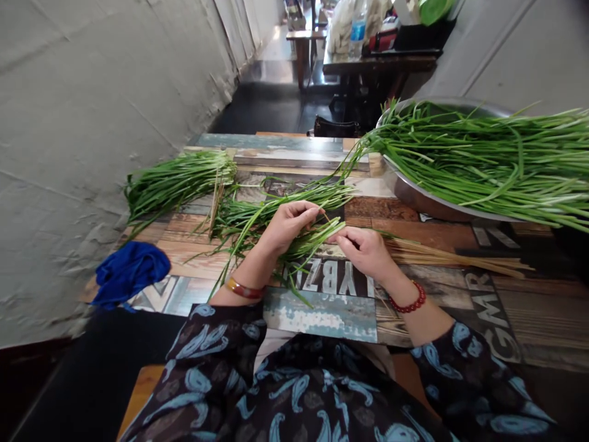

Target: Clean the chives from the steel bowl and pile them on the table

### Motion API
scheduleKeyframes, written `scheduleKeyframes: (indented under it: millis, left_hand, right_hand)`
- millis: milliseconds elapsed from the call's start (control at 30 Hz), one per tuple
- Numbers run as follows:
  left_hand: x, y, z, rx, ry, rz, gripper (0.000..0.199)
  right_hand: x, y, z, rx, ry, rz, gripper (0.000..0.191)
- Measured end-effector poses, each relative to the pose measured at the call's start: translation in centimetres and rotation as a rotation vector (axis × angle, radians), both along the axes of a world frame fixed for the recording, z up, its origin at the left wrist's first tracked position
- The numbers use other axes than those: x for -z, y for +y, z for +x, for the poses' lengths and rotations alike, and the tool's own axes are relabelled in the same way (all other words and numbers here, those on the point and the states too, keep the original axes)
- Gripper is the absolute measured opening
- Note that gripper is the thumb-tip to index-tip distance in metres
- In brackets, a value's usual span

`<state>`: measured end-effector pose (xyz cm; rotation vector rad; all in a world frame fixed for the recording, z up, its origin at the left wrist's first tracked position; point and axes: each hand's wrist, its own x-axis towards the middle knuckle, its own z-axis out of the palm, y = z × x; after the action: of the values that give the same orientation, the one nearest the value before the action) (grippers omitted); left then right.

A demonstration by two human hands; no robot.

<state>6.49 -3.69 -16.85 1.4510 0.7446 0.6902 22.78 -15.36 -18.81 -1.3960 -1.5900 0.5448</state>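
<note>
My left hand [294,224] is closed over a small bunch of garlic chives [317,238], its thumb and forefinger pinched together. A thin brown sliver [326,215], perhaps the end of a bamboo skewer, shows at those fingertips. My right hand [363,248] pinches at the pale cut ends of the same bunch; whether a skewer is also in its fingers is hidden. Loose chives [257,212] lie on the table just beyond my left hand. Several long bamboo skewers [460,256] rest to the right of my right hand.
A large metal basin [427,195] heaped with chives [488,159] stands at the right. Bundled chives [184,184], with skewers [216,202] by their ends, lie at the left. A blue cloth [131,273] sits at the table's left edge, near the wall [92,123].
</note>
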Motion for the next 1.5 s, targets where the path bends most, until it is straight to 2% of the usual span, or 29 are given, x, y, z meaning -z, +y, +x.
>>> scheduleKeyframes:
  millis: [533, 733, 1133, 1500]
  left_hand:
    - [-0.32, -0.71, 0.36, -0.047, -0.121, -0.061, 0.026]
    - [-0.49, -0.71, 0.43, -0.097, -0.098, -0.045, 0.025]
    - [0.17, -0.45, 0.36, -0.073, -0.102, -0.049, 0.025]
    - [-0.1, -0.48, 0.11, -0.049, -0.075, -0.142, 0.026]
  right_hand:
    - [-0.44, -0.21, -0.07, 0.033, -0.034, -0.104, 0.026]
    - [-0.4, -0.22, -0.16, 0.031, -0.023, -0.068, 0.026]
    - [-0.6, -0.22, -0.16, 0.034, -0.041, -0.093, 0.027]
    - [-0.21, -0.16, -0.16, 0.02, -0.047, -0.038, 0.027]
